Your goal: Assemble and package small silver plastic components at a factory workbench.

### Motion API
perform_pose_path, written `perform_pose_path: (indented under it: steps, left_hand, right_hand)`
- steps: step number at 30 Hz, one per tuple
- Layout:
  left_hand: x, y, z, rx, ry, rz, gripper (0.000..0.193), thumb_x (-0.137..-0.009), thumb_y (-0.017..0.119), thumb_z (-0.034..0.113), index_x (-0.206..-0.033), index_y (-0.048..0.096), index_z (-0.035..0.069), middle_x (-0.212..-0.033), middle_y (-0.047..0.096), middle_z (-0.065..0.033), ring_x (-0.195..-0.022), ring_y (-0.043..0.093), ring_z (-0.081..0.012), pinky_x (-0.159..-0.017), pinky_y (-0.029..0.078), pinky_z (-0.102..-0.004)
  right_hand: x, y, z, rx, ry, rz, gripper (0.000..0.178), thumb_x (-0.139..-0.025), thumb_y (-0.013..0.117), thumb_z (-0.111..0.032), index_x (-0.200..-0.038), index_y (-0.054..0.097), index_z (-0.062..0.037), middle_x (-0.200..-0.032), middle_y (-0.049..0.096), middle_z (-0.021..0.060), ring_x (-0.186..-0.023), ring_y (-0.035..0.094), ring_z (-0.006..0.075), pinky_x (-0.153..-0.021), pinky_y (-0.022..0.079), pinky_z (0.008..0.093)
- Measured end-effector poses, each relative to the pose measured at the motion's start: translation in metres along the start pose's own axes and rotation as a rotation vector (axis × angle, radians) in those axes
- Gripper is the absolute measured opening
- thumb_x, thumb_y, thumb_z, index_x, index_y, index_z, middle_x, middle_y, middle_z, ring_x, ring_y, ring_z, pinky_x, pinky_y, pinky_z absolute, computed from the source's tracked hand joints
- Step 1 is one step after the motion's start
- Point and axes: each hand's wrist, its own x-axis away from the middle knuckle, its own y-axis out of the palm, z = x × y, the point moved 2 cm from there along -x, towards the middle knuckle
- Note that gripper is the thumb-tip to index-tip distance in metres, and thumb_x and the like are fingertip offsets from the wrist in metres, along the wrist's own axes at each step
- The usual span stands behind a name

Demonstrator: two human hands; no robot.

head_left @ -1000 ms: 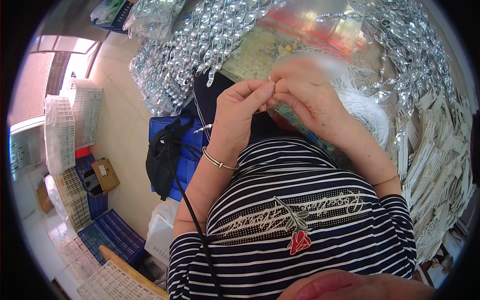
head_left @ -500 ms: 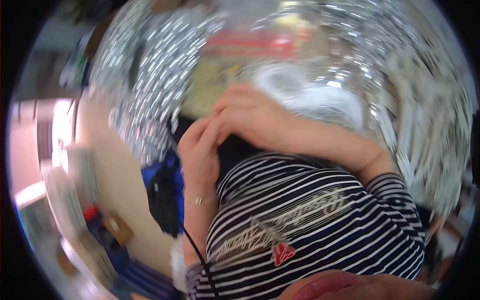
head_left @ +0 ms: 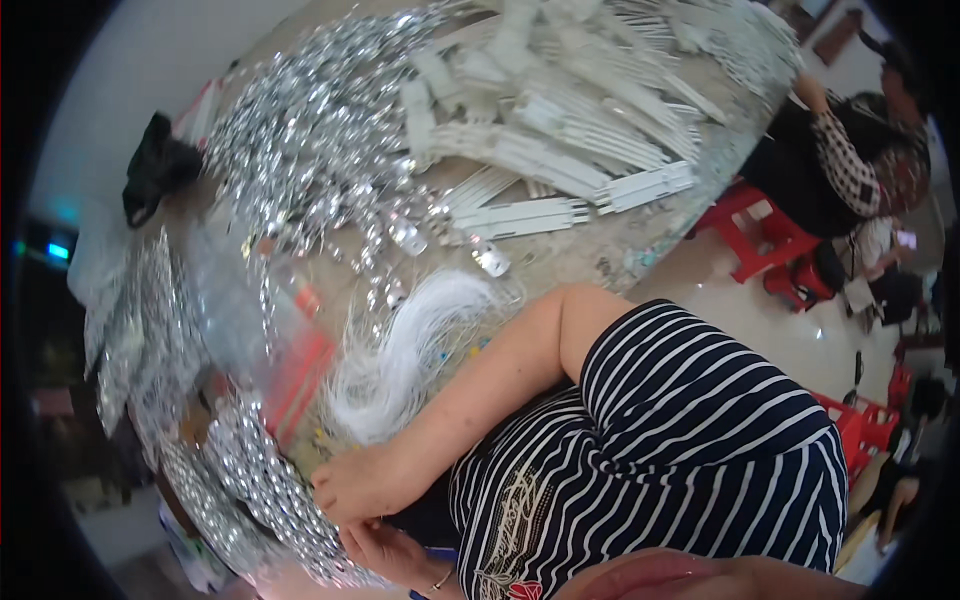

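Observation:
My right hand (head_left: 362, 486) is at the table's near edge, its fingers curled and pressed together. Just below it my left hand (head_left: 385, 552), with a bracelet on its wrist, is closed close against the right fingertips. Whatever the fingers pinch is too small or hidden to make out. Beside both hands lie strands of shiny silver beads (head_left: 272, 490). A bundle of white thread (head_left: 405, 345) lies on the table beyond my right forearm. Left of the thread is a clear plastic bag (head_left: 300, 385) with a red stripe.
A large heap of silver bead strands (head_left: 310, 130) covers the table's far left. White slotted strips (head_left: 560, 155) are piled next to it. A black cloth-like thing (head_left: 160, 172) lies at the left edge. Right of the table are red stools (head_left: 755, 235) and a seated person (head_left: 850, 165).
The view has swung to the right, bringing the strips, stools and other people into sight. My hands stay close together and now appear lower left.

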Motion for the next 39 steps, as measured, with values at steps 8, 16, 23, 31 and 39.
perform_pose_path:
  steps: [8,16,23,31,39]
  left_hand:
    - [-0.003,-0.003,-0.005,-0.074,0.046,-0.078,0.015,-0.09,0.058,0.018,-0.088,0.057,0.003,-0.071,0.053,0.0003,-0.064,0.044,-0.0054,-0.059,0.035,-0.0173]
    - [0.01,0.001,0.001,-0.267,0.088,-0.007,0.017,-0.09,0.06,0.023,-0.087,0.056,0.007,-0.071,0.052,0.0009,-0.062,0.044,-0.0044,-0.056,0.033,-0.0163]
    - [0.007,-0.007,-0.007,-0.24,0.05,-0.144,0.019,-0.09,0.06,0.023,-0.083,0.055,0.006,-0.07,0.051,0.0009,-0.061,0.044,-0.0039,-0.053,0.031,-0.0169]
    - [0.009,-0.008,-0.008,-0.21,0.04,-0.125,0.014,-0.089,0.06,0.018,-0.087,0.058,0.004,-0.077,0.057,-0.0008,-0.063,0.046,-0.0045,-0.056,0.035,-0.0158]
    - [0.012,-0.006,-0.009,-0.196,0.051,-0.063,0.013,-0.089,0.061,0.017,-0.09,0.059,0.004,-0.08,0.057,-0.0007,-0.067,0.047,-0.0051,-0.06,0.037,-0.0168]
  right_hand:
    - [0.009,-0.013,0.005,-0.057,0.183,0.083,0.017,-0.07,0.064,-0.025,-0.073,0.065,-0.0084,-0.08,0.058,0.011,-0.083,0.053,0.0289,-0.067,0.044,0.0394]
    - [0.017,0.0,0.007,-0.505,0.474,-0.092,0.02,-0.076,0.058,-0.019,-0.069,0.058,-0.0006,-0.071,0.056,0.0154,-0.068,0.054,0.0328,-0.066,0.043,0.0402]
    - [0.012,-0.001,0.004,-0.407,0.449,-0.121,0.018,-0.078,0.057,-0.017,-0.073,0.057,-0.0002,-0.072,0.058,0.0161,-0.07,0.058,0.0324,-0.059,0.044,0.0401]
    - [0.016,0.002,0.004,-0.425,0.497,-0.119,0.017,-0.075,0.058,-0.018,-0.072,0.057,-0.0015,-0.076,0.058,0.0143,-0.074,0.058,0.0311,-0.063,0.045,0.0395]
    - [0.017,0.003,0.004,-0.474,0.484,-0.086,0.017,-0.075,0.06,-0.019,-0.073,0.058,-0.0021,-0.076,0.058,0.0137,-0.074,0.058,0.0308,-0.063,0.045,0.0399]
